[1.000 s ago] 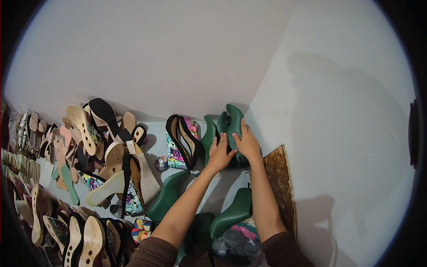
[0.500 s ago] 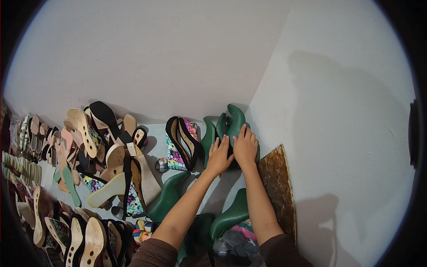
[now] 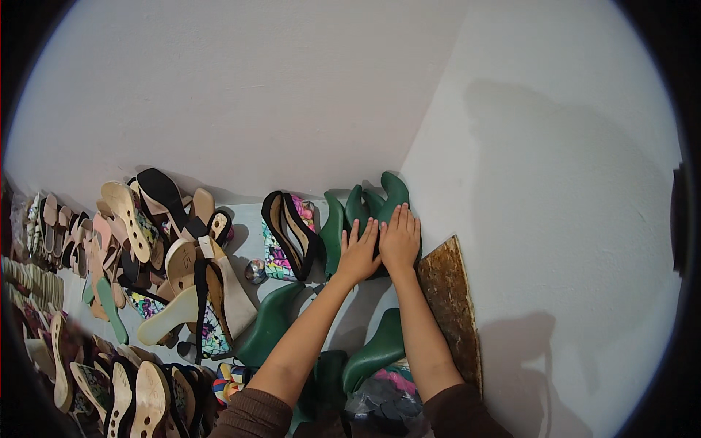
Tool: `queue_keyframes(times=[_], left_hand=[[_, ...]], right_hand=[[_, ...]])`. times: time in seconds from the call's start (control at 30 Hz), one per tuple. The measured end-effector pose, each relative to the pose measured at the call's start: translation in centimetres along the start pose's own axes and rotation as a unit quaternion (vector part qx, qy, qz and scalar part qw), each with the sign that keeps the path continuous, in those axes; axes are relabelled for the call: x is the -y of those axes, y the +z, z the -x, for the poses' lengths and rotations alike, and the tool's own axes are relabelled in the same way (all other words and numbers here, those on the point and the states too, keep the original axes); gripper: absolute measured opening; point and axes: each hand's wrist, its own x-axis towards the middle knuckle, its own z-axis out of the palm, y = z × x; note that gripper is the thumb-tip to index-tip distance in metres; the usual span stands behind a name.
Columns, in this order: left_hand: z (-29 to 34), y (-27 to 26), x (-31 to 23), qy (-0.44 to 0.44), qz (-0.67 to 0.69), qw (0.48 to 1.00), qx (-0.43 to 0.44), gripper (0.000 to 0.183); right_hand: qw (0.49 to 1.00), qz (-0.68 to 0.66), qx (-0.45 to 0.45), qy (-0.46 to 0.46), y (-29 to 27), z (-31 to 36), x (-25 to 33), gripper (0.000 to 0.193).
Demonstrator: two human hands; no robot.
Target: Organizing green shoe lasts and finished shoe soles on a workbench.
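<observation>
Several dark green shoe lasts [image 3: 395, 191] stand side by side in the corner, where the two walls meet. My left hand [image 3: 358, 257] lies with outstretched fingers against the nearer side of these lasts. Beside it, my right hand [image 3: 399, 239] rests flat on the rightmost one, fingers extended and close together. Neither hand is wrapped around anything. Just left of the lasts is a pair of black-edged wedge shoes [image 3: 278, 252] with colourful patterned sides. Closer to me, one green last [image 3: 272, 323] lies left of my forearms and another green last [image 3: 378, 352] shows between them.
A rusty brown sheet [image 3: 447, 299] leans by the right wall. Wooden-soled sandals [image 3: 151, 398] and heaped shoe parts [image 3: 134, 223] fill the left side. A small shiny ball-like thing [image 3: 255, 271] sits near the wedges. A grey plastic bag [image 3: 383, 404] lies close to me.
The view has shifted slightly, so the shoes appear a little further left. My hands stay on the green lasts and have come slightly closer together.
</observation>
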Motion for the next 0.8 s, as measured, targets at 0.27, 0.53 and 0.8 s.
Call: queue_keyframes(times=[0.27, 0.53, 0.8], left_hand=[[3.6, -1.9, 1.5, -0.036, 0.007, 0.999, -0.017, 0.070], [14.2, -8.1, 2.7, -0.143, -0.111, 0.982, -0.057, 0.070], [19.2, -7.3, 4.2, -0.251, -0.219, 0.943, -0.014, 0.098]], right_hand=[[0.999, -0.046, -0.013, -0.016, -1.8, 1.6, 1.4, 0.040], [0.932, -0.283, 0.206, -0.095, -4.9, 6.4, 6.9, 0.027], [0.872, -0.328, 0.332, -0.148, -3.4, 10.8, 11.1, 0.033]])
